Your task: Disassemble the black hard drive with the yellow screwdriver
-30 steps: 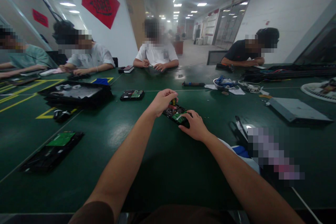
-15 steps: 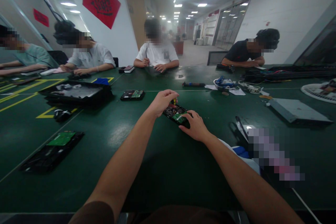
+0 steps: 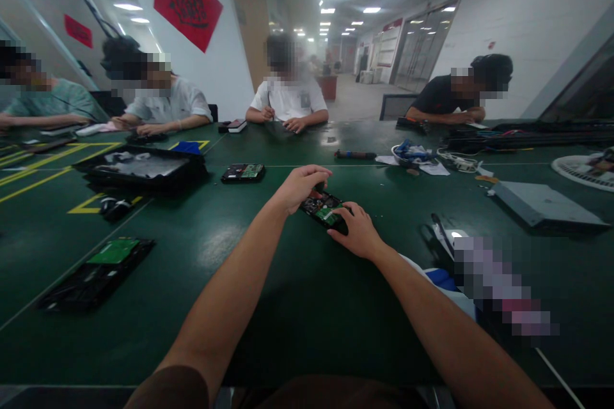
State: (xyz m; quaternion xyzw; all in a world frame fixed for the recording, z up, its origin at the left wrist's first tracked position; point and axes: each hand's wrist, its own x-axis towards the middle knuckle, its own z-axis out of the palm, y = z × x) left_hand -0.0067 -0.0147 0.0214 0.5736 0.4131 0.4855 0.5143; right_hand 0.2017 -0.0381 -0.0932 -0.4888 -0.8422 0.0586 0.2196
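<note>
At the near edge of the green table (image 3: 230, 294), a brown sleeve (image 3: 177, 386) covers the upper part of the left arm. A second black device with a green board (image 3: 112, 252) lies to the left, well apart from the hands. Further in, the right hand (image 3: 355, 230) grasps the near right end of a black device (image 3: 320, 206), its fingers over the green board and its thumb at the side. That device lies flat on the table between both hands. The left hand (image 3: 304, 188) is pinched around a small dark object (image 3: 319, 186) above the far left end, mostly hidden by the fingers. Beyond are a grey metal box (image 3: 547, 201) at right, a black tray (image 3: 144, 171) at left and a smaller device (image 3: 243, 172) near the tray. Farthest, four people sit across the table
</note>
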